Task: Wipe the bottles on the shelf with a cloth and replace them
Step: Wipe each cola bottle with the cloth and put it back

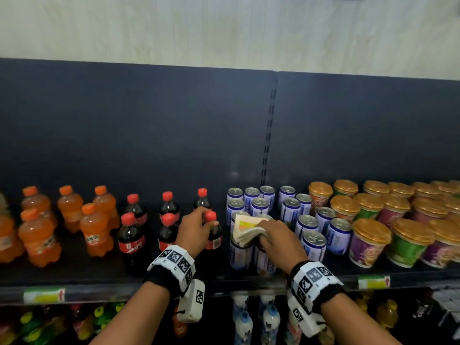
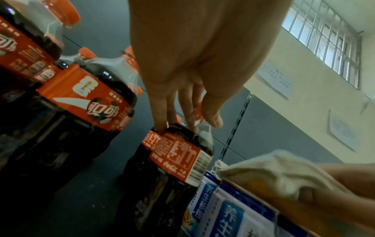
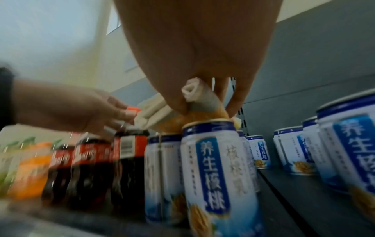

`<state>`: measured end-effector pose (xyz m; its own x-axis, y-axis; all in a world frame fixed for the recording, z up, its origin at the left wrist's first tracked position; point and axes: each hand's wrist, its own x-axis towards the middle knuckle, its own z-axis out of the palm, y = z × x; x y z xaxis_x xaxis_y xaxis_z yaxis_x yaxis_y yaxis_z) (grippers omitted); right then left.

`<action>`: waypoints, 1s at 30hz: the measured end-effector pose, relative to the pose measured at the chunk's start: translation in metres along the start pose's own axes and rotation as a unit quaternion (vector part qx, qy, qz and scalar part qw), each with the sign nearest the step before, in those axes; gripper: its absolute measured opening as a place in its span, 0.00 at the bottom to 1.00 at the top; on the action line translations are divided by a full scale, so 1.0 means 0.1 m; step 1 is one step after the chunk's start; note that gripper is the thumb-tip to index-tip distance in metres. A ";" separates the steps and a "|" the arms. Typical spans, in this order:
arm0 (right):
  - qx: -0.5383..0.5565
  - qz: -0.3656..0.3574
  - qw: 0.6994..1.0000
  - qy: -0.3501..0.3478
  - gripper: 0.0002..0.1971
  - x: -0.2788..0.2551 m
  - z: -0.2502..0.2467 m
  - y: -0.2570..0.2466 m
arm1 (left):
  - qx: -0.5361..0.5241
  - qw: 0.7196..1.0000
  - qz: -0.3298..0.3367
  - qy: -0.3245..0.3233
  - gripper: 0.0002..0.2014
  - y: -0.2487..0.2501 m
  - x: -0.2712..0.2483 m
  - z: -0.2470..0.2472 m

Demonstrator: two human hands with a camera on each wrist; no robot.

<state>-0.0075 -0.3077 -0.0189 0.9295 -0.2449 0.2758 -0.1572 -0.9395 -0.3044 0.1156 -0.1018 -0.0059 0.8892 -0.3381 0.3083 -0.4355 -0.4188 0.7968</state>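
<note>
A small cola bottle with a red cap stands on the dark shelf, at the right end of the front cola row. My left hand grips it from above, fingers and thumb round its neck. The bottle stands upright beside blue-and-white cans. My right hand holds a folded pale cloth with a yellow patch, resting on top of the front cans. Thumb and fingers pinch the cloth. The cloth lies just right of the bottle, apart from it.
More cola bottles and orange soda bottles stand to the left. Blue-and-white cans and lidded cups fill the shelf's right side. A dark back panel rises behind. A lower shelf holds other bottles.
</note>
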 end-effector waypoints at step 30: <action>0.358 -0.205 0.911 0.009 0.30 -0.13 0.06 -1.06 | -0.286 0.943 0.012 0.169 0.08 0.51 -0.31 -0.84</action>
<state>-0.0009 -0.2039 0.0044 0.8547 0.0811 0.5128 0.4653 -0.5578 -0.6873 0.0778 -0.0418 0.0691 0.9160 -0.0141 0.4010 -0.3952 0.1416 0.9076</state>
